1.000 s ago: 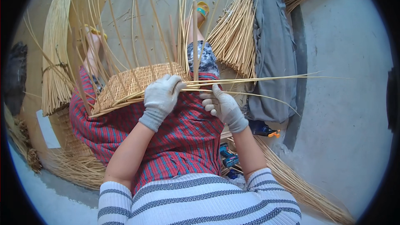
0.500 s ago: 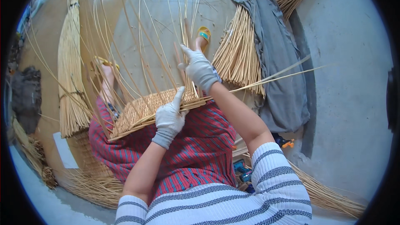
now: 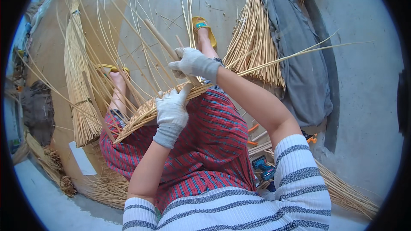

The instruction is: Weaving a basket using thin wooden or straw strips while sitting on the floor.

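A partly woven wicker basket point(image 3: 136, 122) rests on my lap, tilted, with long thin upright rods rising from it. My left hand point(image 3: 172, 110), in a pale work glove, is closed on its near woven edge, thumb pointing up along the weave. My right hand point(image 3: 195, 63), gloved too, is wrapped round a thick wooden stake point(image 3: 159, 37) standing at the basket's right end. The stake leans to the left. A pair of long loose weaving rods point(image 3: 295, 54) extends right from that end, passing behind my right forearm. My right fingertips are partly hidden.
A tied rod bundle point(image 3: 79, 77) lies at the left. At the right a thicker bundle point(image 3: 257, 38) is partly covered by grey cloth point(image 3: 302, 83). A blue power tool point(image 3: 262, 167) lies beside my right hip. My feet wear yellow slippers point(image 3: 201, 23).
My right hand has come down from a looser, spread pose and closed round the thick stake. The basket has tipped, showing less of its woven face. My left hand keeps its grip.
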Motion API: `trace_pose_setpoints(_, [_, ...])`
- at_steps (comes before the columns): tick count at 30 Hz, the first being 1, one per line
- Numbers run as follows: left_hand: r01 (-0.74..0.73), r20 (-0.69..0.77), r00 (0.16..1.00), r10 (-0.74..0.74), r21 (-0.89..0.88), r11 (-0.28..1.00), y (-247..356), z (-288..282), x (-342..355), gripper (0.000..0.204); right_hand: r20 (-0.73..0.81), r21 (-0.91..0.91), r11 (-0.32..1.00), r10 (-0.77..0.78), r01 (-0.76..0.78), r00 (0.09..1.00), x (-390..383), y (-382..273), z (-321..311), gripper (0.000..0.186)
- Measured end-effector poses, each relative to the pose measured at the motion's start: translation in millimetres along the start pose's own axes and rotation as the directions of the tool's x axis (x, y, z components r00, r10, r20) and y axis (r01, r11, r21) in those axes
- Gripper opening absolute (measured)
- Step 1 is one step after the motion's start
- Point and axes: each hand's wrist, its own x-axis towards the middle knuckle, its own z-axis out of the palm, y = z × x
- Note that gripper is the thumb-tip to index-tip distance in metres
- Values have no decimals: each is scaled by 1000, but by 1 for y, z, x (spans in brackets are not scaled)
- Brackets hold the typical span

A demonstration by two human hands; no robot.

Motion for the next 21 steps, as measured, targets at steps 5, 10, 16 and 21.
trace_pose_setpoints(5, [-55, -114, 991, 69, 126, 991, 22, -32, 4, 49, 225, -663, 541, -514, 517, 828, -16, 38, -19, 46])
trace_pose_setpoints(10, [-110, -102, 989, 108, -14, 994, 20, -15, 16, 36, 110, -808, 518, -332, 279, 937, -127, 0, -40, 43])
trace_pose_setpoints(16, [-249, -171, 952, 256, 59, 967, 6, 1, 17, 30, 173, -809, 412, -516, 420, 839, -116, 35, -34, 31])
trace_pose_setpoints(21, [-188, -84, 978, 192, 55, 981, 10, -3, 27, 31, 164, -821, 418, -481, 389, 861, -115, 43, -40, 29])
